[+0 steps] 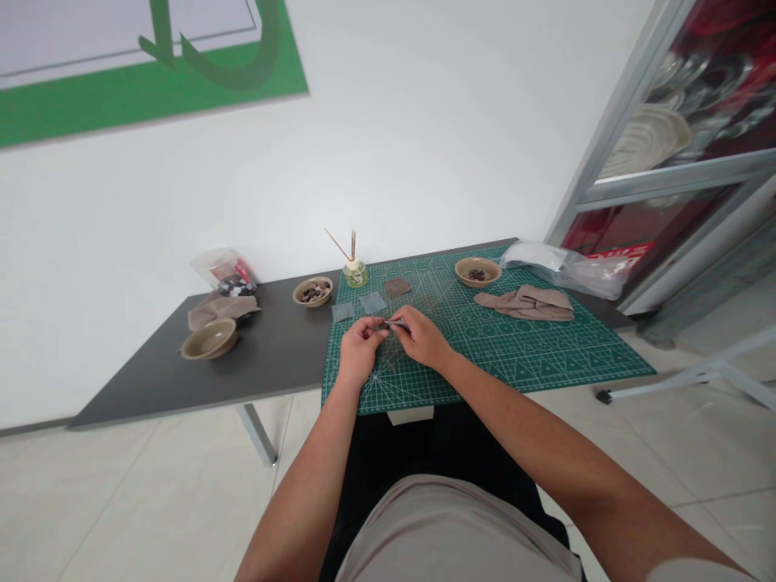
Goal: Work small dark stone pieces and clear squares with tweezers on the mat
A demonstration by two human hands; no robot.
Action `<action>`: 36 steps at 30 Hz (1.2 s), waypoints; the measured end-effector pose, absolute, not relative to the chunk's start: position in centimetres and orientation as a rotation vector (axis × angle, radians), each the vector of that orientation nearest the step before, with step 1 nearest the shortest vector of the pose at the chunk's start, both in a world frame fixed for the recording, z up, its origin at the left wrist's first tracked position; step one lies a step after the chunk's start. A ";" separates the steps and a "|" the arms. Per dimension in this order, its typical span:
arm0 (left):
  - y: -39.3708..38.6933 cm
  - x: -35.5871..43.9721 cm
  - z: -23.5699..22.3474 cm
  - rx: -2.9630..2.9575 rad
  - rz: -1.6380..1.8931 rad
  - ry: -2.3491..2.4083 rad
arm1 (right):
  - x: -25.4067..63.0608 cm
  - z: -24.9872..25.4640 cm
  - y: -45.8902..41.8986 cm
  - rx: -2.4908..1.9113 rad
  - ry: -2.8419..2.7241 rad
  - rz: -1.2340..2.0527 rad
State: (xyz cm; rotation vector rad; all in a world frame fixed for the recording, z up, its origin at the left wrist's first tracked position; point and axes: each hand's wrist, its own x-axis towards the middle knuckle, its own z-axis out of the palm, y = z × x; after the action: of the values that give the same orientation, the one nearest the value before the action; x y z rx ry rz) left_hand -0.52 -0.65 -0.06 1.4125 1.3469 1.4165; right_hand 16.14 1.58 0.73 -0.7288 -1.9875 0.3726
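Observation:
Over the green cutting mat (497, 347), my two hands meet near its front left. My left hand (357, 346) pinches a small dark piece (383, 326), which looks like one of the pebbles but is mostly hidden by fingers. My right hand (424, 338) grips a thin grey piece (398, 323) against it, perhaps a folded sheet. Just beyond my hands lie two small grey square sheets, one left (343, 311) and one nearer the middle (373, 302). A brown square sheet (398, 286) rests further back.
Pebbles fill a tan bowl (296, 297) at the back left; another bowl (466, 263) at the back right holds dark pebbles. A reed diffuser (356, 272) stands by the wall. A brown cloth (527, 302) lies right, beside plastic bags (582, 271). A bowl (209, 339) sits far left.

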 end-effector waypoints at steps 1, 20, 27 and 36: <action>-0.7 -0.5 0.0 1.418 1.419 1.346 | 16.1 0.7 1.6 -0.722 -2.005 0.384; -0.5 -0.7 -0.3 1.377 1.379 1.279 | 16.2 0.6 1.7 -0.782 -2.025 0.508; -0.4 -0.9 -0.6 1.386 1.382 1.284 | 16.2 0.7 1.7 -0.757 -2.053 0.507; -0.7 -0.6 0.1 1.369 1.388 1.291 | 16.2 0.6 1.7 -0.759 -2.046 0.474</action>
State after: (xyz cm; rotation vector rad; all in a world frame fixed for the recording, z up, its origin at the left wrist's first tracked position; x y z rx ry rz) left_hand -0.55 -0.73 0.13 1.3695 1.2914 1.3880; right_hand 16.19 1.71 0.62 -0.7591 -2.0462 0.4740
